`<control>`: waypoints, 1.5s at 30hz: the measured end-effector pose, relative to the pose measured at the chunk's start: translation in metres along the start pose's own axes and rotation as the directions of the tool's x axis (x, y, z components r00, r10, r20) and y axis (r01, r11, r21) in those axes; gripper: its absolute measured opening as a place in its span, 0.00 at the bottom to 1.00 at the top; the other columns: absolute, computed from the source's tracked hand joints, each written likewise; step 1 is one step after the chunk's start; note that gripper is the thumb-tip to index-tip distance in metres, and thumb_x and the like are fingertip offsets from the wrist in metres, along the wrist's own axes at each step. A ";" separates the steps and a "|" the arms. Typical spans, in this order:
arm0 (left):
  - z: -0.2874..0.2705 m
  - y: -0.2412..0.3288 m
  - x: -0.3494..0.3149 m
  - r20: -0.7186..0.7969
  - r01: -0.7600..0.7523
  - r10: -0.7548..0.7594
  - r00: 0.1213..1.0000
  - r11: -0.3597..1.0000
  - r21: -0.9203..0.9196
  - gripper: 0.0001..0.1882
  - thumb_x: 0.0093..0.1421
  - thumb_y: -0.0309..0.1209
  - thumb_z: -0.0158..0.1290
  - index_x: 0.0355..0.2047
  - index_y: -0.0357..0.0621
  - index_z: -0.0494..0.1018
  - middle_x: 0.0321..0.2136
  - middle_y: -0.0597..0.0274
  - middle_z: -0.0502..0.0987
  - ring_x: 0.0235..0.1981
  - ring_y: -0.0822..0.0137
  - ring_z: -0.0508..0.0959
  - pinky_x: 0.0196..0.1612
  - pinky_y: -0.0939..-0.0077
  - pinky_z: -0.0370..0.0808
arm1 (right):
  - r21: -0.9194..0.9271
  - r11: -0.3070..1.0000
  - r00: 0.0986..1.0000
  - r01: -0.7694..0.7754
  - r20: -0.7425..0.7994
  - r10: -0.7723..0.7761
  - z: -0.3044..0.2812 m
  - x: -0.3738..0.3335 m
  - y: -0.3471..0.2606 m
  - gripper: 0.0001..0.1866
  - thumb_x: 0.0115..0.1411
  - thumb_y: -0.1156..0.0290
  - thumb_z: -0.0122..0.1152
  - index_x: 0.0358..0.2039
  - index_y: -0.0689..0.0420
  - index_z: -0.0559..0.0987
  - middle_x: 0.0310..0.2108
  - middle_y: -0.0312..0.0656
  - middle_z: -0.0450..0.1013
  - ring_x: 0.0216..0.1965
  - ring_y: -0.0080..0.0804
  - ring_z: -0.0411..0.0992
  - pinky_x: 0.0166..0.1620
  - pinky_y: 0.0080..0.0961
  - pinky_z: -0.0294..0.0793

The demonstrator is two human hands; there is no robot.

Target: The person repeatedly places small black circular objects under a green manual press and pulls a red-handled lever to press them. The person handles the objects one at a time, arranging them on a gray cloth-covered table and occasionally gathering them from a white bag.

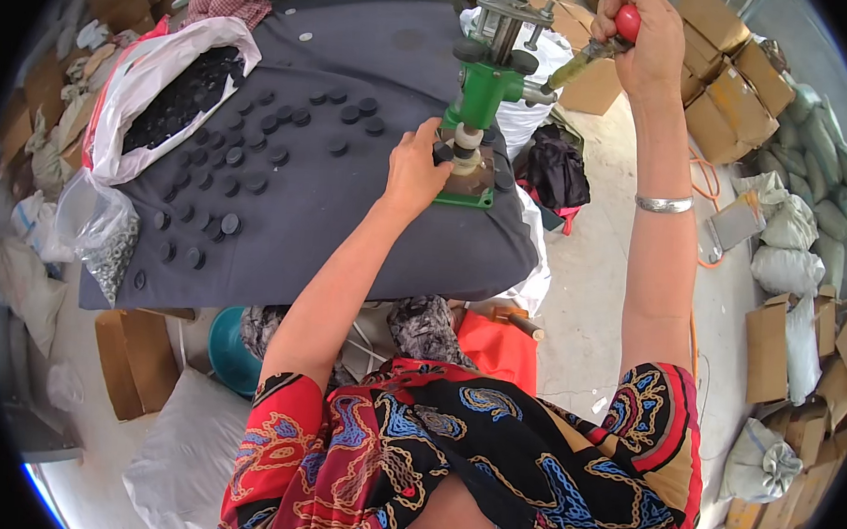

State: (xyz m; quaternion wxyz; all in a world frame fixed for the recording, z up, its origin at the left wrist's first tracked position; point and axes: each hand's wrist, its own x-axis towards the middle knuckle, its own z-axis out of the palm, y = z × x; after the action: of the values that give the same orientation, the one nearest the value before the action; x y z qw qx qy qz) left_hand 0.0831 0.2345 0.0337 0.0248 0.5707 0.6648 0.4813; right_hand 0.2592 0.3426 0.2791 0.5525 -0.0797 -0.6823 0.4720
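gripping lever, right hand cropped, disc part-hidden

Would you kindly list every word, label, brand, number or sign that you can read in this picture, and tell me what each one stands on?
No text can be read here.
Green hand press: no legible lettering.
Black discs: no legible marks at this size.
Cardboard boxes: any print is too small or blurred to read.
White bag with red edging: nothing legible.
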 end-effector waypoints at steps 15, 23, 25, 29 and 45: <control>0.029 0.000 0.014 0.052 0.140 -0.131 0.990 0.964 -0.225 0.42 0.46 0.24 0.64 0.60 0.32 0.58 0.45 0.43 0.77 0.48 0.56 0.78 0.51 0.69 0.73 | 0.011 0.999 0.998 0.051 -0.037 -0.050 0.003 -0.025 0.000 0.15 0.61 0.70 0.47 0.39 0.67 0.77 0.14 0.37 0.66 0.11 0.23 0.62 0.14 0.18 0.60; 0.026 0.002 0.018 0.111 0.169 -0.142 0.984 0.939 -0.300 0.43 0.46 0.24 0.64 0.61 0.31 0.57 0.47 0.45 0.77 0.49 0.57 0.77 0.52 0.70 0.72 | -0.024 0.986 0.986 0.164 0.001 -0.164 0.009 -0.107 0.007 0.15 0.59 0.75 0.45 0.39 0.72 0.76 0.17 0.39 0.66 0.17 0.24 0.64 0.22 0.20 0.63; 0.028 -0.007 0.014 0.064 0.133 -0.119 0.991 0.930 -0.342 0.41 0.45 0.24 0.64 0.60 0.34 0.59 0.48 0.47 0.76 0.50 0.56 0.76 0.52 0.70 0.72 | -0.099 0.959 0.964 0.266 0.033 -0.265 0.008 -0.143 0.024 0.14 0.57 0.77 0.46 0.37 0.71 0.77 0.17 0.40 0.67 0.17 0.25 0.65 0.23 0.23 0.65; -0.007 -0.026 0.005 -0.103 -0.067 0.068 0.992 0.998 0.011 0.31 0.48 0.27 0.59 0.55 0.41 0.66 0.48 0.49 0.74 0.52 0.51 0.71 0.52 0.57 0.68 | -0.433 0.673 0.799 0.600 0.285 -0.529 0.000 -0.200 0.068 0.11 0.50 0.82 0.50 0.34 0.67 0.78 0.18 0.41 0.68 0.19 0.33 0.67 0.26 0.27 0.68; -0.051 -0.078 -0.022 -0.066 0.083 -0.069 0.995 0.964 0.252 0.30 0.47 0.25 0.62 0.53 0.42 0.70 0.37 0.51 0.78 0.42 0.52 0.76 0.45 0.63 0.72 | 0.033 0.999 1.000 0.011 -0.018 -0.011 0.004 -0.039 -0.004 0.15 0.59 0.72 0.45 0.38 0.69 0.77 0.15 0.39 0.66 0.15 0.24 0.63 0.19 0.19 0.62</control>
State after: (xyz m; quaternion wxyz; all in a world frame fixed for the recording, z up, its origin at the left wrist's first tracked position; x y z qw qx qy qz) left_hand 0.0040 0.1947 -0.0024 -0.0490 0.5294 0.7430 0.4066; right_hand 0.2724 0.3140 0.2553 0.5625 -0.0711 -0.6699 0.4794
